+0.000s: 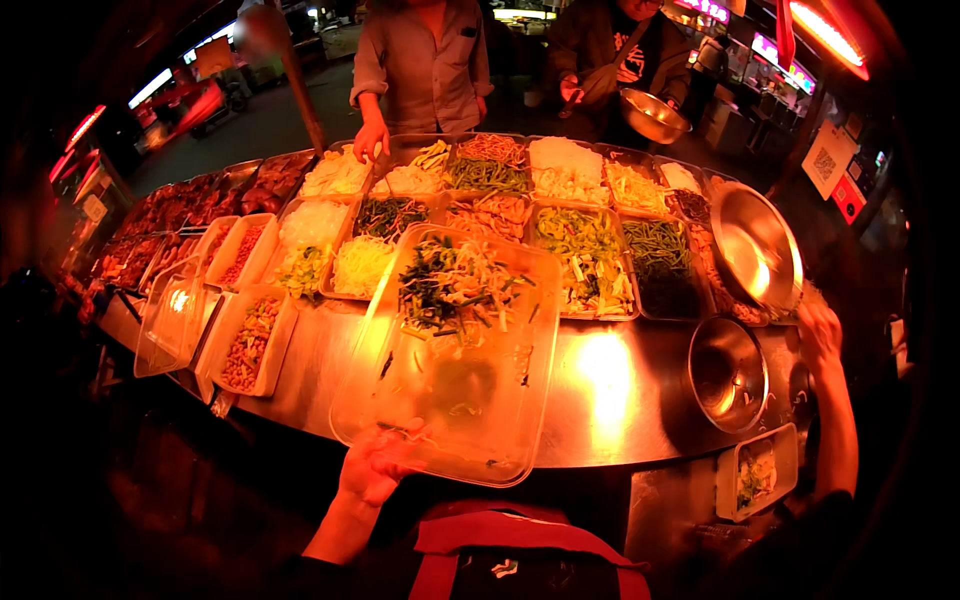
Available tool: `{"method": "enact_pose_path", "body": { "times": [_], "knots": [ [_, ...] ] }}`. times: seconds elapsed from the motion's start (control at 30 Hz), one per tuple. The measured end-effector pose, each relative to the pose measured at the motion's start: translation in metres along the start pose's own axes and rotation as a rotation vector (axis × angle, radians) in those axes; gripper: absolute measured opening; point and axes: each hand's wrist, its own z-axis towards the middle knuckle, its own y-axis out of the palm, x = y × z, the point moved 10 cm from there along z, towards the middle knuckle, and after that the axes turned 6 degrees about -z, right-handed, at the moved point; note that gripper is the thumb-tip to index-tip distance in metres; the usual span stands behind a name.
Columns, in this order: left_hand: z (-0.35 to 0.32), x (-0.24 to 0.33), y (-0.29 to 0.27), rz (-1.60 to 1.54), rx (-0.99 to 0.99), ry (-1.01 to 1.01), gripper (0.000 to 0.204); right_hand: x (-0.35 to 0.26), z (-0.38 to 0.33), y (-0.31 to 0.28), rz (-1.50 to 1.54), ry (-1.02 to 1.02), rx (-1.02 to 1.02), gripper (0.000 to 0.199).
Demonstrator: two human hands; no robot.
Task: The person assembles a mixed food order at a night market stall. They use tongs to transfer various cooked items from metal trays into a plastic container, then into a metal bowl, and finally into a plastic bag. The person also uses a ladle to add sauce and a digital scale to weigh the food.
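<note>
While our left hand (372,467) grips the tilted clear tray (450,420) so greens pile at its far end, our right hand (820,335) steadies a steel bowl (755,245), fingers unclear.

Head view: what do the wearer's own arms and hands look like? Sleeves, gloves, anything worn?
Both are bare. The left hand shows no glove, ring or watch, and its forearm is uncovered down to the frame's dark lower edge. The right hand is also ungloved, with a bare forearm; no sleeve or wristband is visible. Warm orange light tints everything.
</note>
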Motion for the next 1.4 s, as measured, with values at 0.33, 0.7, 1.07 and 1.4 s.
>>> {"method": "enact_pose_path", "body": {
  "times": [0.33, 0.7, 1.07, 1.4],
  "knots": [
    [-0.033, 0.091, -0.067, -0.025, 0.064, 0.224, 0.032, -0.319, 0.28, -0.09, 0.251, -0.175, 0.139, 0.013],
    [-0.034, 0.139, -0.06, 0.048, 0.122, 0.239, 0.031, -0.472, 0.394, -0.1, 0.084, -0.282, 0.105, 0.013],
    [0.062, 0.051, 0.04, 0.197, -0.033, -0.036, 0.022, -0.339, 0.086, -0.147, 1.703, 0.557, -0.451, 0.046],
    [0.108, -0.129, 0.116, 0.226, -0.01, -0.335, 0.014, -0.232, -0.028, -0.103, 1.219, 0.759, -0.5, 0.033]
  ]
}}
